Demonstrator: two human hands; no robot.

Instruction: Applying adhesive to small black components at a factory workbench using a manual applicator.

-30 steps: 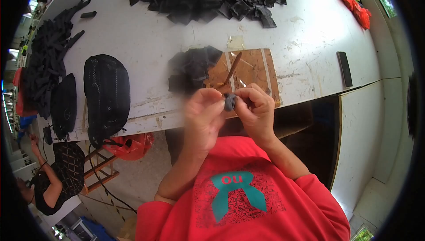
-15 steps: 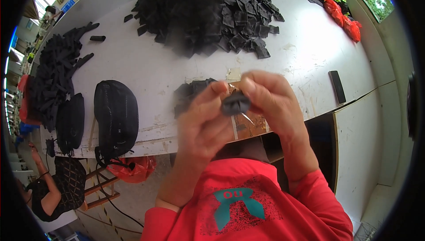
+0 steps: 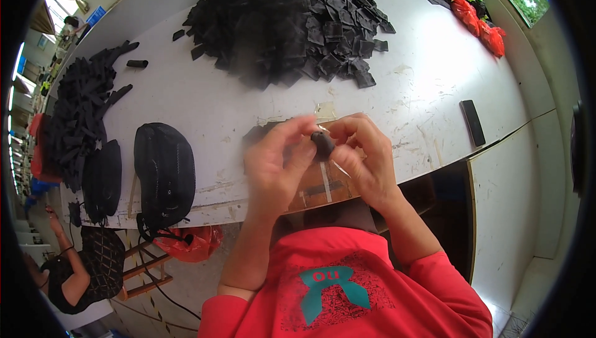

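Between my two hands, above the table's front edge, is a small dark fabric piece (image 3: 322, 145), bunched into a rounded shape. My left hand (image 3: 276, 161) pinches it from the left with thumb and forefinger. From the right, the fingers of my right hand (image 3: 367, 159) are closed on its edge. A thin shiny metal tool (image 3: 339, 168) sticks out beneath my right fingers; its kind is hidden. Below the hands lies a brown wooden board (image 3: 310, 194) with a pale strip across it. Behind my left hand, partly covered, are several flat black fabric pieces (image 3: 257, 133).
A big heap of black fabric pieces (image 3: 335, 21) covers the table's far middle. Black tubes (image 3: 77, 114) pile up at left, near two black cases (image 3: 164, 176). A dark oblong object (image 3: 472, 123) lies right; red bags (image 3: 478, 24) sit far right. Another person (image 3: 93, 263) sits at lower left.
Both hands have come slightly lower and my right hand has turned, its fingers now curled beside the fabric piece. The piece shows a rounder side, and more of the wooden board is visible.
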